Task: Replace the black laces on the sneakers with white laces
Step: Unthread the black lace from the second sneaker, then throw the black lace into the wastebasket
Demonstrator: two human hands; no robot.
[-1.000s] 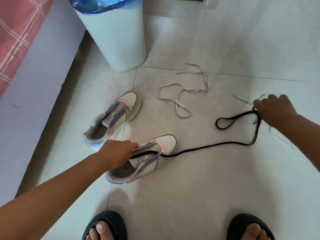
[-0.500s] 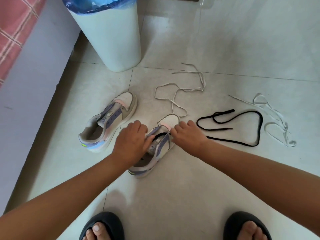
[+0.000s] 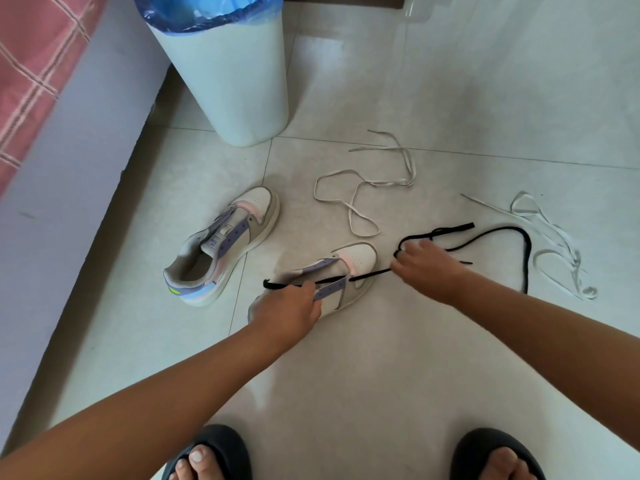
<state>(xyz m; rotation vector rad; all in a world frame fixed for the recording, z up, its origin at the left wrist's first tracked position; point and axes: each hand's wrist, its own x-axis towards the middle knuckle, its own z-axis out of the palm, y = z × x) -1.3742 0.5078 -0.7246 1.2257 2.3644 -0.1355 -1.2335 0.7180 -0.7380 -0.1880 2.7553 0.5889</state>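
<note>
While stretched between both hands, black lace (image 3: 370,274) across near sneaker (image 3: 356,259).

Both hands, left (image 3: 289,308) and right (image 3: 424,263), pull a black lace (image 3: 367,274) taut across the near sneaker (image 3: 349,268) on the floor (image 3: 381,358).

A home is suggested, most likely a bedroom. A floor (image 3: 450,81) of large, glossy pale tiles with thin grout lines is seen across the view. At ten o'clock, a bed (image 3: 79,140) with a pale side panel is seen, covered with a pink checked bedsheet (image 3: 31,64). At twelve o'clock, a white waste bin (image 3: 235,81) lined with a blue plastic bag (image 3: 194,12) is set on the tiles just beside the bed. At six o'clock, bare feet in black house slippers (image 3: 214,441) are seen, as worn indoors.
</note>
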